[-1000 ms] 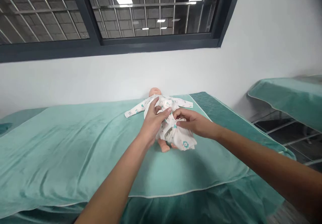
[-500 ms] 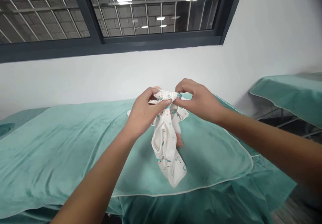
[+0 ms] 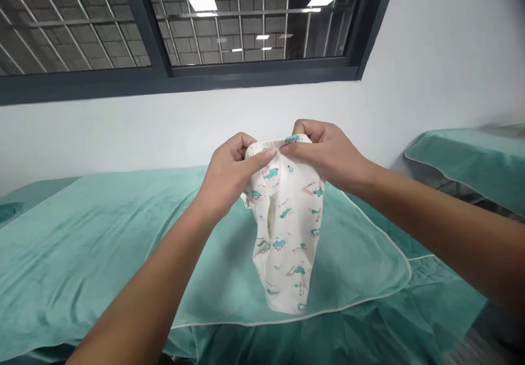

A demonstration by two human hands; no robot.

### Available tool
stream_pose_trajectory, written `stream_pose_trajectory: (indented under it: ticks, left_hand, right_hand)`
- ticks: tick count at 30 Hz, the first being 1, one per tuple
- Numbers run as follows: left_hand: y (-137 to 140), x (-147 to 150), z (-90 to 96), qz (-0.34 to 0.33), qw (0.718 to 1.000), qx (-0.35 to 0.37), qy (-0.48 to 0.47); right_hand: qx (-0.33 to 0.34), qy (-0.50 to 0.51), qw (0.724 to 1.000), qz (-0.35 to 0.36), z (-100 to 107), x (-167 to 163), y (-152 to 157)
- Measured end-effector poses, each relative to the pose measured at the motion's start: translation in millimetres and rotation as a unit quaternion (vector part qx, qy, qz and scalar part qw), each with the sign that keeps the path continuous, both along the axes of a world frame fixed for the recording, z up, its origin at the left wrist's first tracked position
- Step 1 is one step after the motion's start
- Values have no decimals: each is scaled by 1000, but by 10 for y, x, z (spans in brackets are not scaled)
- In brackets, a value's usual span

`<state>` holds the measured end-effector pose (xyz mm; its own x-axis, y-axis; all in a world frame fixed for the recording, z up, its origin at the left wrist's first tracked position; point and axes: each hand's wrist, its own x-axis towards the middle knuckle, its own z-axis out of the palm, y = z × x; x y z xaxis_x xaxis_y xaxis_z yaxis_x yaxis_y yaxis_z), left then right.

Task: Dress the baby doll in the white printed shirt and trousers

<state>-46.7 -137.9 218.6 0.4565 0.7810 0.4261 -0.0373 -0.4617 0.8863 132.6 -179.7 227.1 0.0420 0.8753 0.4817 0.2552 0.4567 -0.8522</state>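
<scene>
A pair of small white baby pants [image 3: 291, 206] with teal and pink prints hangs between my hands over the bed. My left hand [image 3: 232, 171] pinches the left part of the gathered waistband, its thumb lying across the front. On the right side, my right hand [image 3: 324, 149] grips the same band, with its fingers behind the cloth and its thumb in front. The hanging cloth hides whatever lies directly behind it.
A teal sheet with pale piping [image 3: 123, 228] covers the bed under my hands. Behind it rise a white wall [image 3: 184, 130] and a dark-framed barred window [image 3: 262, 72]. Another teal-covered bed [image 3: 471, 160] stands at the right.
The pants have gone from bunched and folded to spread and hanging with the waistband up. My hands have risen slightly. The bare doll-like foot and white clothing seen behind are now hidden.
</scene>
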Motion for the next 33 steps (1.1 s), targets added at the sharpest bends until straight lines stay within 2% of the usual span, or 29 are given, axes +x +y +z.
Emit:
stream_pose_trajectory:
  ticks: [2, 6, 9, 12, 14, 15, 17, 19, 20, 22, 24, 25, 29, 33]
  left_hand:
    - [39, -23, -28, -28, 999, -44, -7]
    - [128, -12, -93, -41, 995, -77, -49]
    - [139, 51, -152, -96, 979, -160, -77]
    - [84, 110, -229, -200, 952, -231, -3]
    - [51, 126, -283, -266, 930, -241, 87]
    - [48, 127, -308, -275, 926, -236, 110]
    - [75, 126, -351, -238, 943, -220, 73]
    - [137, 130, -385, -159, 964, -210, -26]
    - [172, 138, -401, -123, 968, -211, -65]
    - [226, 166, -437, -82, 966, -222, -102]
    - [243, 208, -478, -75, 961, -246, -104]
    - [238, 229, -499, -79, 957, -260, -103]
    - [169, 275, -570, -121, 943, -302, -74]
    - [121, 238, -612, -161, 933, -321, -10]
  right_hand:
    - [-21, 26, 999, 21, -79, 55, 6]
    - [-52, 15, 998, 41, -201, 158, 59]
    - [-47, 14, 998, 30, -227, 163, 133]
    - [12, 65, 998, -5, -205, 123, 217]
    - [46, 96, 994, -27, -183, 112, 254]
    - [52, 105, 993, -34, -176, 116, 261]
    - [25, 101, 994, -21, -180, 140, 245]
    - [-58, 51, 996, 39, -216, 168, 196]
    - [-112, 10, 990, 84, -245, 177, 165]
    - [-204, -72, 961, 170, -318, 177, 110]
    - [-249, -111, 939, 209, -396, 163, 82]
    - [-252, -106, 940, 206, -432, 155, 83]
    - [-202, -3, 971, 125, -538, 169, 167]
    - [-161, 113, 978, 70, -599, 229, 282]
